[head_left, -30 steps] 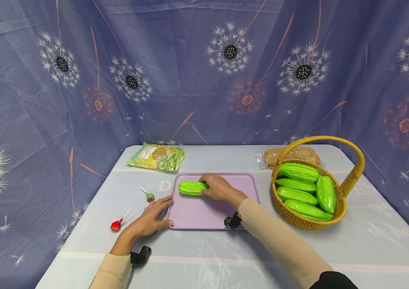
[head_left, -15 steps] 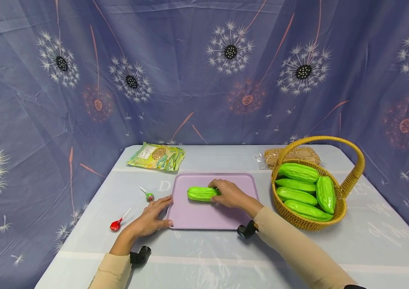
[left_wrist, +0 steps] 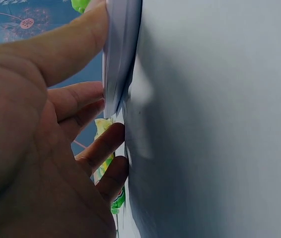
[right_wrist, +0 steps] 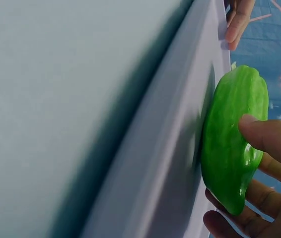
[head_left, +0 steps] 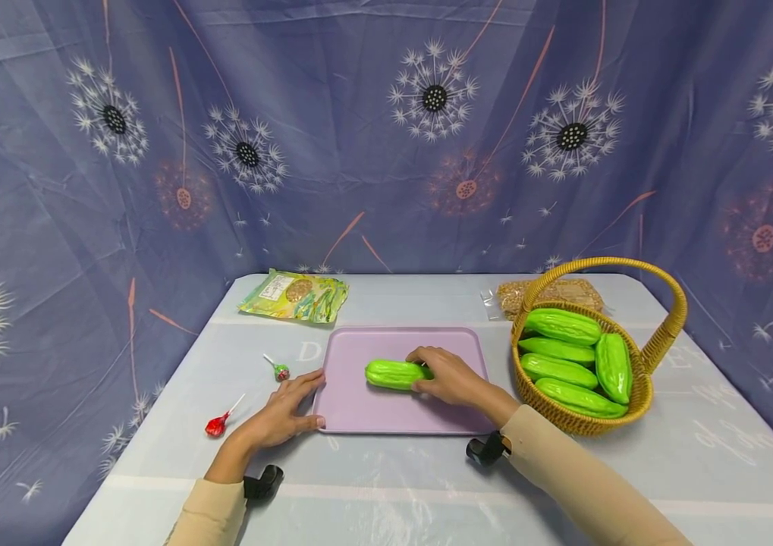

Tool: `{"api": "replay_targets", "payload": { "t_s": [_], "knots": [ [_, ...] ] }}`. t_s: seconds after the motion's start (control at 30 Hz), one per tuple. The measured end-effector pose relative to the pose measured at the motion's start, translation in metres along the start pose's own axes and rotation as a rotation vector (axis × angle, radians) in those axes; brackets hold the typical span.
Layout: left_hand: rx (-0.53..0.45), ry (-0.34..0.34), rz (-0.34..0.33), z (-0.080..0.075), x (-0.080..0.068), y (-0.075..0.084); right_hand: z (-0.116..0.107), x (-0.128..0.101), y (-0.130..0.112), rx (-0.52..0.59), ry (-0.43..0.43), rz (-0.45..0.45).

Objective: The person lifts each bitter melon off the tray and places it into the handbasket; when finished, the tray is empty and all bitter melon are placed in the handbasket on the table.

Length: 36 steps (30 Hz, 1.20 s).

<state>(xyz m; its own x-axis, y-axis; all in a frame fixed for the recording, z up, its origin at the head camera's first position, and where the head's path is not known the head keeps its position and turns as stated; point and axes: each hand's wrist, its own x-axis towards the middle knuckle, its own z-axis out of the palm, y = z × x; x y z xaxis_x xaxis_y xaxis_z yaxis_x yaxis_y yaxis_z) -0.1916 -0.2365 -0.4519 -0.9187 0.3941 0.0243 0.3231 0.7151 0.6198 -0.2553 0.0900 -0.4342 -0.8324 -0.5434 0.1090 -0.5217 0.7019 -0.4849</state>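
Observation:
My right hand (head_left: 450, 377) grips the right end of a bright green bitter melon (head_left: 391, 374). The melon lies lengthwise across the middle of a flat purple tray (head_left: 359, 413). In the right wrist view, the thumb presses one side of the bitter melon (right_wrist: 235, 124) while the fingers curve round the far side. My left hand (head_left: 284, 409) rests at the tray's left edge, thumb by the near corner. Seen from the left wrist, its thumb and some fingers touch the tray's rim (left_wrist: 120, 54), the fingers mostly straight.
To the right stands a wicker basket (head_left: 662, 345) with a tall handle, holding several more green bitter melons (head_left: 564, 326). A green packet (head_left: 297, 296) and a clear bag of tan grains (head_left: 553, 294) lie at the back. Red (head_left: 217, 425) and green (head_left: 281, 372) lollipops lie at left.
My right hand has shifted the bitter melon to the right and slightly nearer across the tray. The left hand has stayed at the tray's edge.

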Motion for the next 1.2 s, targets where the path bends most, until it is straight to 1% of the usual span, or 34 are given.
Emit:
{"api": "replay_targets", "payload": {
  "t_s": [0.27,0.57,0.77,1.0,1.1,1.2],
  "knots": [
    [-0.016,-0.008,-0.015,-0.002,0.000,0.001,0.000,-0.012,0.002,0.001,0.037,-0.027],
    [-0.014,-0.005,-0.012,-0.001,0.000,0.000,-0.001,-0.020,0.003,0.047,0.043,-0.012],
    [-0.021,-0.005,-0.004,-0.001,0.000,0.000,0.000,-0.016,0.004,0.091,0.038,0.004],
    [-0.021,0.003,0.010,-0.001,0.000,0.000,0.000,-0.005,0.005,0.185,0.055,0.023],
    [-0.024,0.006,0.014,-0.001,0.000,0.000,0.001,0.000,0.005,0.194,0.063,0.023],
    [-0.017,0.005,0.012,0.000,0.000,0.000,0.003,0.002,0.006,0.187,0.051,0.038]
  ]
}}
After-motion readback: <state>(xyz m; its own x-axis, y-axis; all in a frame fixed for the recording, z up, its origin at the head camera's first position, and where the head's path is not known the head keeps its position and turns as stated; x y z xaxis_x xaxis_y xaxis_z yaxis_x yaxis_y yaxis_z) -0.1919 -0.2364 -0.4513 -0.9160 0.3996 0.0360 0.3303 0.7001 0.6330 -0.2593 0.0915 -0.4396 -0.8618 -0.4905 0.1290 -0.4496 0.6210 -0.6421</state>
